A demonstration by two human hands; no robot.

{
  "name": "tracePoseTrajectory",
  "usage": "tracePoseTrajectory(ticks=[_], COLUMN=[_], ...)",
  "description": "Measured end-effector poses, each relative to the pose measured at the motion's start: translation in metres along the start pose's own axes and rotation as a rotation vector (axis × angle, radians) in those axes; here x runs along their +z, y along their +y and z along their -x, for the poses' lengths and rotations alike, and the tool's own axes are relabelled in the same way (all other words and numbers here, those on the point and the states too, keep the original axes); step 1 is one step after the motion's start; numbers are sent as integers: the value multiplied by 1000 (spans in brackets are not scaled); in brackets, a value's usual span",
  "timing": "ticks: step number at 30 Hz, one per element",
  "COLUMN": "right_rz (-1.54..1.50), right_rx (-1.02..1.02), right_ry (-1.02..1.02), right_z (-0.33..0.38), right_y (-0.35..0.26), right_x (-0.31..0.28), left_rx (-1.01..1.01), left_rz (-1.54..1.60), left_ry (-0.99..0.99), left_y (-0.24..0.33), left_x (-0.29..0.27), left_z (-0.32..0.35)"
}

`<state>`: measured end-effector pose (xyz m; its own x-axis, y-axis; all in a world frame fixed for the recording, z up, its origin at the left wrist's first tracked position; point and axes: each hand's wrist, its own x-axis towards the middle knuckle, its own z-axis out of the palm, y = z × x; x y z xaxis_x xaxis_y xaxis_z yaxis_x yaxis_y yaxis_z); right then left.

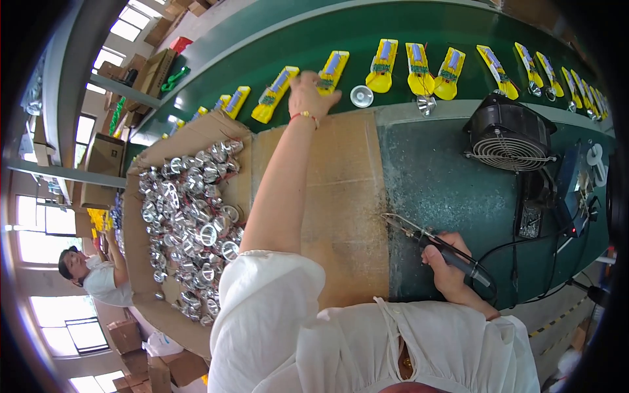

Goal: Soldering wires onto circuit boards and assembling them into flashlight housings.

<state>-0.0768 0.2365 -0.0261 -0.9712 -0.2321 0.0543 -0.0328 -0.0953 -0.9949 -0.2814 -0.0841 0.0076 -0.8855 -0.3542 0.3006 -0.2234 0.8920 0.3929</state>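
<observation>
Pinching a soldering iron (452, 255) with your right hand (447, 267), you have your left hand (310, 97) spread by the left edge of a yellow case (333, 71) slanting lengthwise away.

Bright daylight burns the windows (56, 316) left of the cardboard box (135, 242) out to white, and metal cups (208, 234) inside it glint. Beyond the box to its right, the left grip (310, 97) looks blurred, and fisheye distortion bows the green belt (354, 31) toward a black rim.
</observation>
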Motion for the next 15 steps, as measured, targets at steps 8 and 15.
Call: tracePoseTrajectory(ticks=[8,15], right_rz=[-35,-18], right_rx=[91,51], right_ry=[73,48], right_z=[-6,-10], right_y=[0,3], right_x=[-3,4], left_rx=[168,-173], left_rz=[203,528], left_ry=[-45,-81], left_y=[7,-1], left_x=[-50,-113], left_z=[123,215])
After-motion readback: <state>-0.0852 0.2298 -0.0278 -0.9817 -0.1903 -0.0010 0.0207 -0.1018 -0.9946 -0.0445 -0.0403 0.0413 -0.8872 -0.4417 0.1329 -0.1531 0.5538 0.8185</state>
